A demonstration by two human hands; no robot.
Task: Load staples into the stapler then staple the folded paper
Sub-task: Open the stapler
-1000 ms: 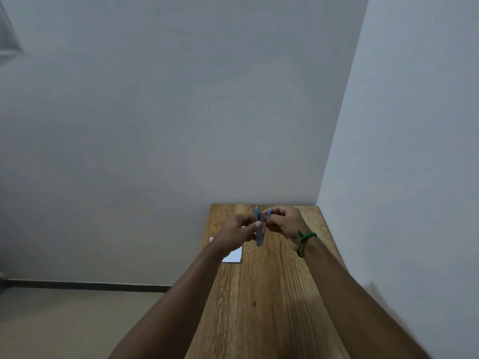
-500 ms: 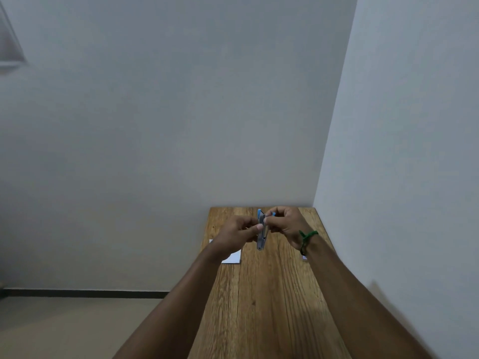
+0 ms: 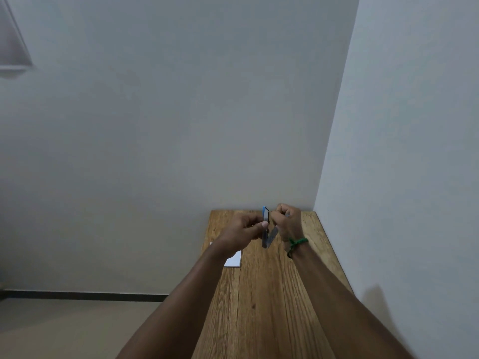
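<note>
A small blue and grey stapler (image 3: 267, 230) is held upright in the air above the far end of the wooden table (image 3: 261, 307). My left hand (image 3: 243, 228) pinches its left side with thumb and fingers. My right hand (image 3: 287, 221), with a green band at the wrist, grips the stapler's right part with curled fingers; that part appears swung a little away from the blue one. The staples themselves are too small to make out. The white folded paper (image 3: 233, 260) lies flat on the table's left edge, partly hidden under my left forearm.
The table stands in a corner, with a grey wall behind it and a white wall (image 3: 401, 177) close along its right side. The floor (image 3: 64, 327) drops away to the left of the table.
The view has shifted slightly. Both hands stay on the stapler at the same spot, and its lower grey part now shows angled out toward the right hand.
</note>
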